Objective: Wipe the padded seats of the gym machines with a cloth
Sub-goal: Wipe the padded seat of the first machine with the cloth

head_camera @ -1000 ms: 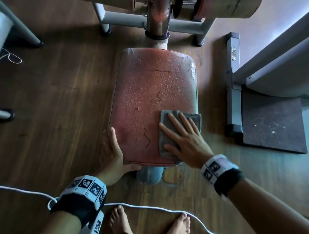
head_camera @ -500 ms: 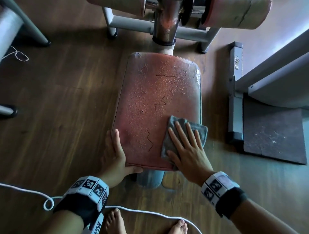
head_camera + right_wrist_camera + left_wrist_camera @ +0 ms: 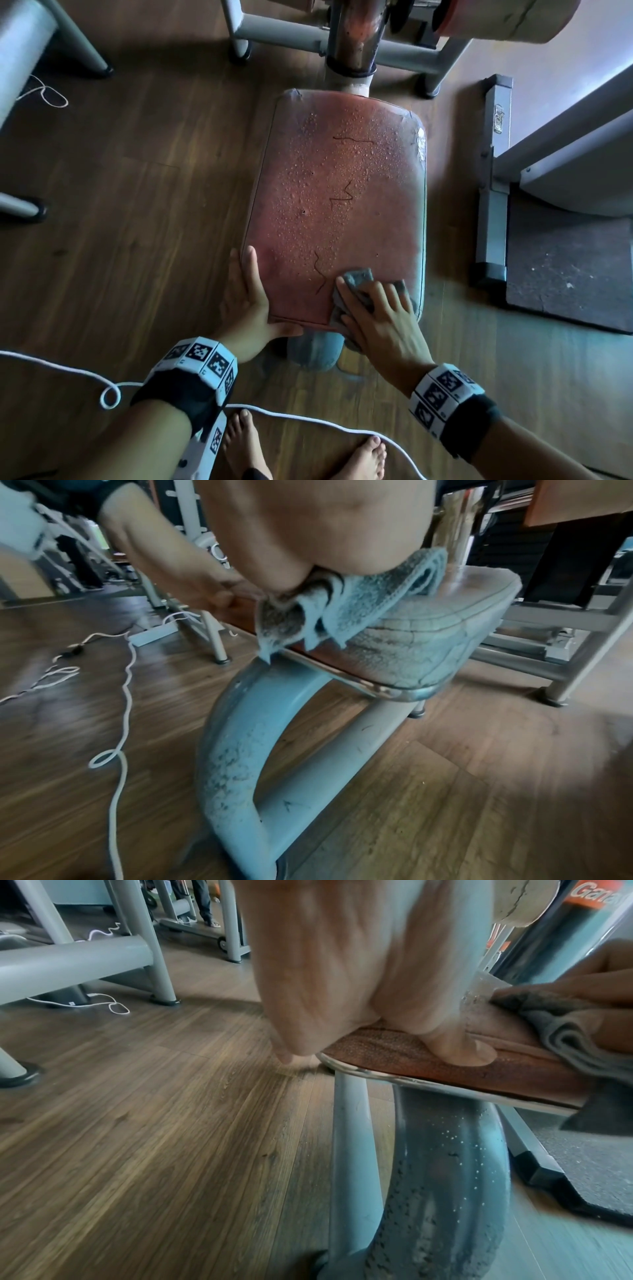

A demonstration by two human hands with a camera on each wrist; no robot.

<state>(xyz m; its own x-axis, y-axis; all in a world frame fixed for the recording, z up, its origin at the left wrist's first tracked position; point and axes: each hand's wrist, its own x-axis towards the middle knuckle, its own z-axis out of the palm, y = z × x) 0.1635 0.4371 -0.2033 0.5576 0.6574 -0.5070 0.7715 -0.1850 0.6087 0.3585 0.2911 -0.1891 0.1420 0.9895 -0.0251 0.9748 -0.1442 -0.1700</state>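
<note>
A red padded seat (image 3: 342, 205), cracked and beaded with water drops, stands on a curved grey post (image 3: 240, 723). My right hand (image 3: 380, 315) lies flat with spread fingers on a bunched grey cloth (image 3: 359, 277) at the seat's near right corner. Part of the cloth (image 3: 359, 607) hangs over the front edge. My left hand (image 3: 250, 301) braces the near left corner, fingers straight along the side. Its thumb (image 3: 472, 1053) lies on the front edge of the seat (image 3: 445, 1064).
A white cord (image 3: 308, 421) runs across the wooden floor by my bare feet (image 3: 246, 445). A black mat (image 3: 565, 267) and a grey frame bar (image 3: 489, 171) lie to the right. The machine's post (image 3: 352, 34) and roller pad (image 3: 507, 17) stand beyond the seat; other grey legs (image 3: 20, 205) at left.
My right hand has drawn the cloth back toward the seat's near edge, and the cloth has bunched up under it. The left hand has stayed at the near left corner.
</note>
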